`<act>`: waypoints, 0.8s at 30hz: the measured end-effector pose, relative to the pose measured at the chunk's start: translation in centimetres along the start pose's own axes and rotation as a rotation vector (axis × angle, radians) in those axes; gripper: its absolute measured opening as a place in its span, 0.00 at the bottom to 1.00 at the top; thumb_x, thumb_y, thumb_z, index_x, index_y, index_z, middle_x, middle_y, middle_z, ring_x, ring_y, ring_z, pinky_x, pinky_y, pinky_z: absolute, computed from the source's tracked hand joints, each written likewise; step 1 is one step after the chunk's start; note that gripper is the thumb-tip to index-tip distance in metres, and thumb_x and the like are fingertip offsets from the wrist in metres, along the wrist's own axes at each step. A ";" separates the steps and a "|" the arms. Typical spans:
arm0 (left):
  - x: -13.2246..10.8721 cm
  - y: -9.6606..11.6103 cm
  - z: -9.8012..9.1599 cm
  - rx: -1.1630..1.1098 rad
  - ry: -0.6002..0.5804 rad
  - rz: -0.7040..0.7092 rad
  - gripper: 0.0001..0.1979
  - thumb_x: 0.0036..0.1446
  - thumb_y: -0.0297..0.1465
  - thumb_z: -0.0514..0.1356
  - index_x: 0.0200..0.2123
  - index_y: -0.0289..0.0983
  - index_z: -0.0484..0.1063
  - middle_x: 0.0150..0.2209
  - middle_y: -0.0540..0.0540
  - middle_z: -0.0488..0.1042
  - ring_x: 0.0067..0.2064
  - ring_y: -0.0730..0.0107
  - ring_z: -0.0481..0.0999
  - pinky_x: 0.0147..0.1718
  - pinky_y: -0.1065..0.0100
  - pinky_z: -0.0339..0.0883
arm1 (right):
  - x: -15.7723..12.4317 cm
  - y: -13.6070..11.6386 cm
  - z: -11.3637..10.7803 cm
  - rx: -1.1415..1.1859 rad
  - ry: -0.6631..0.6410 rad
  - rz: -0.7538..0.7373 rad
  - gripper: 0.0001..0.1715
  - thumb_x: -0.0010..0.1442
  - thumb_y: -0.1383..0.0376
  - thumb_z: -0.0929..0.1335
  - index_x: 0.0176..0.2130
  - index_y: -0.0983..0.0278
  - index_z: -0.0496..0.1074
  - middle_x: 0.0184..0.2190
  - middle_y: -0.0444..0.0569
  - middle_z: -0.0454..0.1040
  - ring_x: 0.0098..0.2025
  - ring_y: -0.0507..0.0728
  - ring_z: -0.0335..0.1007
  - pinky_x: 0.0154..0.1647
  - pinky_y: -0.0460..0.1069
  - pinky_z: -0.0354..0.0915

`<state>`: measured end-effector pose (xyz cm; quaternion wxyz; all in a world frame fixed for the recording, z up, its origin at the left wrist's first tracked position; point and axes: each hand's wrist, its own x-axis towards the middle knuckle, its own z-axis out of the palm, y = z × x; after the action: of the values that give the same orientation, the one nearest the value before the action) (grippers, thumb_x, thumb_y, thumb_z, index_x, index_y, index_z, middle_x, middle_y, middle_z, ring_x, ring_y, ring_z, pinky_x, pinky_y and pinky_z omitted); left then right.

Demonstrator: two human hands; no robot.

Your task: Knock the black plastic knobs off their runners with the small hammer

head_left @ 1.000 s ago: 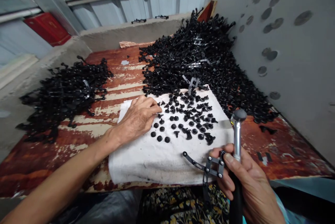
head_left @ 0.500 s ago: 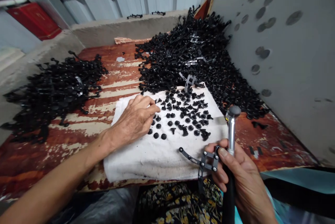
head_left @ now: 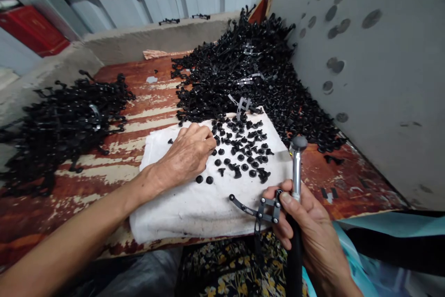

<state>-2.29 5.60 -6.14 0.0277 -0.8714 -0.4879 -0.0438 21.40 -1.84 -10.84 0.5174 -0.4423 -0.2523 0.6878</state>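
Left hand (head_left: 190,152): palm down over the cloth (head_left: 181,213), fingers curled beside the black knobs (head_left: 241,157); cannot tell whether they pinch one.
Right hand (head_left: 309,225): closed around a hammer (head_left: 296,172), fingers also gripping a jointed bracket (head_left: 259,215) above the cloth's near right corner.
Black knobs: scattered mostly over the cloth's far right part.
Cloth: at the table's (head_left: 146,97) near edge.
Left pile (head_left: 69,121): by the table's left edge.

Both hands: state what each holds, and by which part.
The right hand holds a hammer-like tool by its upper black handle and a jointed bracket by its upper right corner. Whether the left hand holds anything cannot be told.
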 end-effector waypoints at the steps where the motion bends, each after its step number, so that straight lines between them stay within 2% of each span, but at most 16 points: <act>1: 0.0 0.0 -0.1 0.002 -0.008 -0.002 0.12 0.61 0.20 0.50 0.31 0.34 0.71 0.38 0.41 0.70 0.40 0.58 0.63 0.38 0.59 0.59 | 0.0 0.0 0.0 -0.002 0.000 0.003 0.26 0.45 0.56 0.79 0.35 0.61 0.64 0.29 0.43 0.78 0.11 0.42 0.56 0.06 0.37 0.57; 7: 0.2 0.1 0.1 0.008 -0.013 0.036 0.09 0.62 0.24 0.51 0.37 0.34 0.72 0.41 0.39 0.70 0.42 0.56 0.63 0.39 0.57 0.60 | 0.0 0.0 0.0 0.014 -0.008 0.020 0.28 0.45 0.55 0.79 0.35 0.61 0.63 0.29 0.43 0.78 0.11 0.42 0.55 0.06 0.38 0.57; 20: 0.6 -0.3 0.3 -0.033 -0.020 0.050 0.11 0.61 0.20 0.50 0.31 0.34 0.71 0.40 0.41 0.70 0.41 0.59 0.63 0.40 0.58 0.61 | 0.1 0.1 -0.3 0.015 -0.021 0.023 0.26 0.47 0.55 0.78 0.35 0.61 0.63 0.30 0.43 0.78 0.11 0.42 0.56 0.07 0.38 0.57; 24: 0.1 -0.1 -0.1 -0.025 -0.027 0.048 0.09 0.62 0.23 0.52 0.33 0.35 0.71 0.43 0.40 0.70 0.43 0.57 0.63 0.42 0.56 0.61 | 0.0 0.0 -0.2 0.040 -0.030 0.028 0.27 0.46 0.54 0.78 0.35 0.61 0.63 0.29 0.42 0.78 0.11 0.42 0.55 0.07 0.37 0.56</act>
<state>-2.31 5.76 -6.00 0.0115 -0.8837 -0.4664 -0.0375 21.54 -1.84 -10.93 0.5127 -0.4247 -0.2401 0.7065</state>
